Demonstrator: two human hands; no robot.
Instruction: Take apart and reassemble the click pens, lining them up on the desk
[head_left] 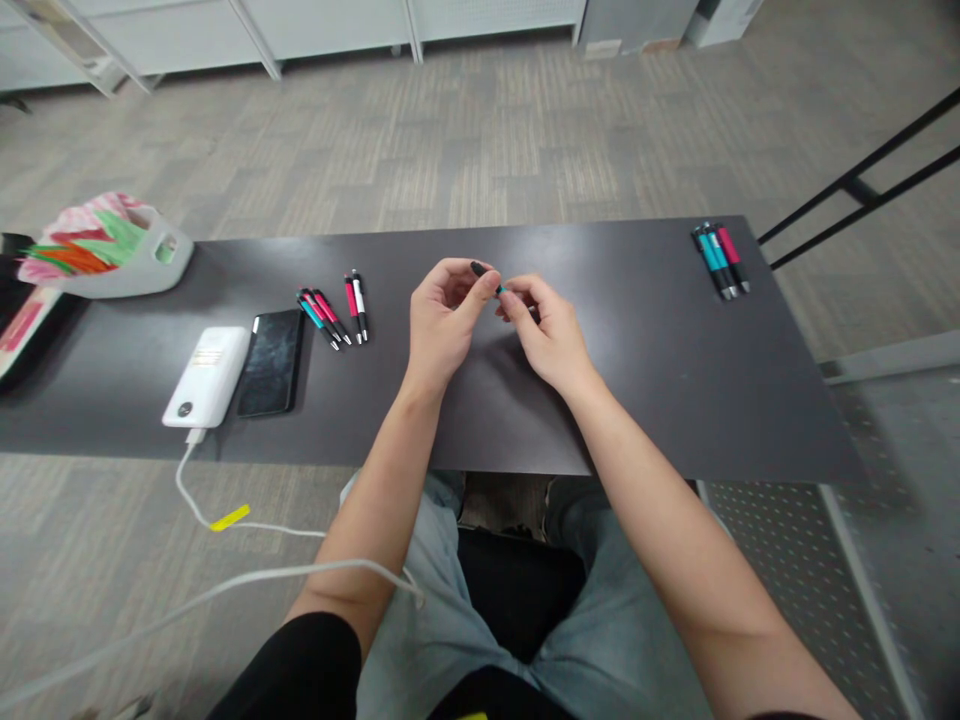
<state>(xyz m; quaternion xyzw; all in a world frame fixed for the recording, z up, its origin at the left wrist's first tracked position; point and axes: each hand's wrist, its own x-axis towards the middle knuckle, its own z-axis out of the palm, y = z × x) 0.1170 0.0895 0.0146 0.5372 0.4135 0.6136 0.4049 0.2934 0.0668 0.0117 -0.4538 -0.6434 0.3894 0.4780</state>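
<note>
Over the middle of the dark table [637,400], both hands meet at one pen with a black grip [479,269] and a bit of teal barrel. My left hand [442,325] is closed around its black part. The teal part is pinched between the thumb and fingers of my right hand [551,335]. Fingers hide much of the pen, so I cannot tell whether it is in one piece. To the left lie several pink and teal pens [324,318], with a pink pen [352,305] and a white pen [359,300] beside them.
Several teal and pink pens [721,262] lie at the far right. Left of my hands are a black phone [273,362] and a white power bank [208,375] with a cable [285,529] running past my left arm. A white basket [161,258] holds colourful packets.
</note>
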